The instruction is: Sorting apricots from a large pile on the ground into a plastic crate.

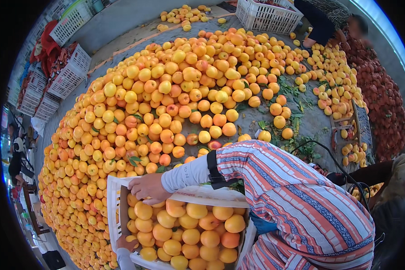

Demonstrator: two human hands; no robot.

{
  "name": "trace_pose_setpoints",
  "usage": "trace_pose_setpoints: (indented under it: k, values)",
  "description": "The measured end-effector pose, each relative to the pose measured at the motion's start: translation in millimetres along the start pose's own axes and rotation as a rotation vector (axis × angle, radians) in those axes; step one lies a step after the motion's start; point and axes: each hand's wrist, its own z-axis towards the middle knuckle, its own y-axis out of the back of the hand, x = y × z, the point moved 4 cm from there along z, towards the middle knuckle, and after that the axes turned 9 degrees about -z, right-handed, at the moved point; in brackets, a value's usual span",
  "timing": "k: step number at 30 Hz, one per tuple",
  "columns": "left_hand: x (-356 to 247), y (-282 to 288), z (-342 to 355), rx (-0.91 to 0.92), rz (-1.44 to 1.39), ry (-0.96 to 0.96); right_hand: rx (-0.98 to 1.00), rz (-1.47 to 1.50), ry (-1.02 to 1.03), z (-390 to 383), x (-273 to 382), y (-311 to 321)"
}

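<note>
A white plastic crate point(114, 205), packed with round yellow-orange fruit point(191, 236), sits below centre. My right hand point(149, 188), at the end of a striped sleeve and pale grey arm cover, curls its fingers over the crate's upper rim near the left corner. Lower down, my left hand point(127, 243) grips the left end of the same crate, partly hidden by its edge. A large heap of the same fruit point(139, 103) spreads behind and left of the crate, with loose green leaves point(294, 99) among it.
Stacked white crates point(69, 72) line the left side; another crate point(267, 18) stands at the back. A person point(319, 20) is at upper right beside piled red mesh bundles point(378, 112). Another person's leg point(391, 182), a black cable point(328, 148) and a metal-framed object point(362, 126) are at right.
</note>
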Motion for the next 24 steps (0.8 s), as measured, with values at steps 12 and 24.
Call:
trace_pose_setpoints:
  k: [12, 24]
  values:
    - [-32.1, 20.7, -44.0, -0.105, 0.095, -0.193, -0.02, 0.001, -0.003, 0.3, 0.1, -4.5]
    - [-224.6, 82.9, -121.4, -0.582, -0.857, -0.637, 0.123, 0.895, -0.753, 31.2, -3.4, 68.4]
